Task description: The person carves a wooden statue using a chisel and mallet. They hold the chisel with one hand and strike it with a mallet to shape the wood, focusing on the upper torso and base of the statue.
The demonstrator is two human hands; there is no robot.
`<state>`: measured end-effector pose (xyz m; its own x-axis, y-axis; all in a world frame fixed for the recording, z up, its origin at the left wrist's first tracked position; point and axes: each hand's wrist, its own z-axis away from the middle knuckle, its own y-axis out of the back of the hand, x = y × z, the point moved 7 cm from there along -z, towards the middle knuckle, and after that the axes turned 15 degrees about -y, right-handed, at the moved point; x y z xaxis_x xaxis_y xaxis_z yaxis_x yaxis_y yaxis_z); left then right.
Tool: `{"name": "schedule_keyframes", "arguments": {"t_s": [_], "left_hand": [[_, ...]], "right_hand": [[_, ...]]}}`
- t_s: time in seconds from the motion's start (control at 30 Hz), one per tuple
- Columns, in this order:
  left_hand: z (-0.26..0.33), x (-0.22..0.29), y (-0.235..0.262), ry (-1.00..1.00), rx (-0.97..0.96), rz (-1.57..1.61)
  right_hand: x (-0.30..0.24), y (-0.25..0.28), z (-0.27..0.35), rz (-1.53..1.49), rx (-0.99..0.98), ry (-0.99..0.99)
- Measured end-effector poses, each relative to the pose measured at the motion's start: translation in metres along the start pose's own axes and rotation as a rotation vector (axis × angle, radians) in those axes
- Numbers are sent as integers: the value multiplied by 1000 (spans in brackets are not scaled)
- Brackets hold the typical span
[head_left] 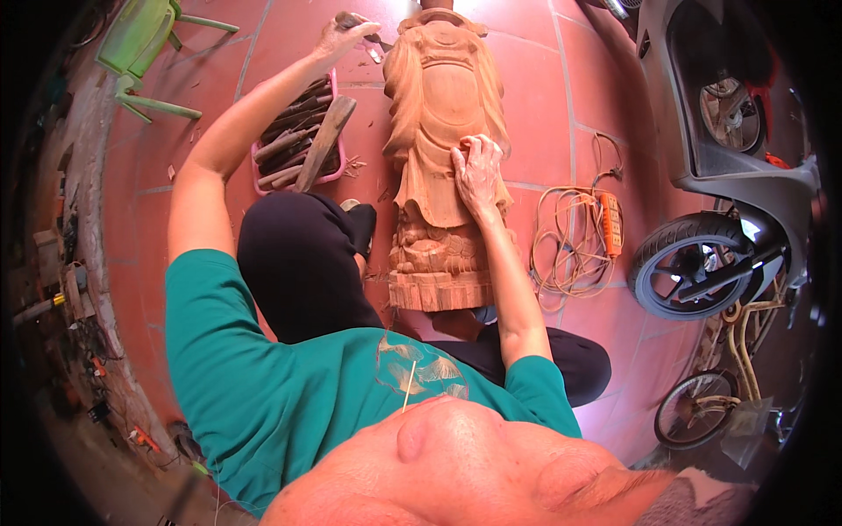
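Observation:
A carved wooden statue [445,105] of a robed, round-bellied figure lies lengthwise on the floor in front of me, its base toward my body. My right hand [478,171] rests on the lower belly of the carving, fingers apart and slightly bent, gripping nothing. Out beyond the basket, my left hand [338,39] is closed around a small tool with a wooden handle [351,19]. Its dark end points toward the statue's upper left side; the tool's exact kind is unclear.
Left of the statue, a pink basket [259,175] holds several wooden-handled tools and a wooden stick [326,143]. An orange power strip [611,225] with coiled cord lies right. Beyond stand a motorbike [693,263] and a bicycle [697,408]. A green plastic chair [140,39] is far left.

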<state>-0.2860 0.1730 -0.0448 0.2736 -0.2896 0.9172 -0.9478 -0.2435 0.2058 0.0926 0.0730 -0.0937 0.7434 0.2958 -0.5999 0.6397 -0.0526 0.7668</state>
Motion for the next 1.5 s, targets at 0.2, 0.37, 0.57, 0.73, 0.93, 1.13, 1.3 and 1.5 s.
{"name": "schedule_keyframes", "arguments": {"t_s": [0.2, 0.37, 0.57, 0.73, 0.93, 1.13, 1.3, 1.5], "left_hand": [[-9, -41, -6, -42, 122, -86], [-18, -51, -28, 18, 97, -78], [-18, -99, -26, 21, 86, -150], [-26, -91, -48, 60, 4, -251], [-32, -101, -42, -152, 75, -259], [-24, -115, -43, -91, 115, -118], [-21, -104, -53, -156, 59, -190], [-19, -102, -56, -260, 48, -363]], "right_hand": [[-4, 3, -2, -6, -38, -5], [-2, 5, -2, -25, -79, -74], [-8, 4, -3, -22, -103, -63], [-8, 7, -3, -13, -86, -70], [-8, 5, -4, -9, -98, -68], [-8, 5, -5, -21, -111, -79], [-3, 4, -3, -29, -75, -100], [2, 1, -4, -49, -108, -108]]}}
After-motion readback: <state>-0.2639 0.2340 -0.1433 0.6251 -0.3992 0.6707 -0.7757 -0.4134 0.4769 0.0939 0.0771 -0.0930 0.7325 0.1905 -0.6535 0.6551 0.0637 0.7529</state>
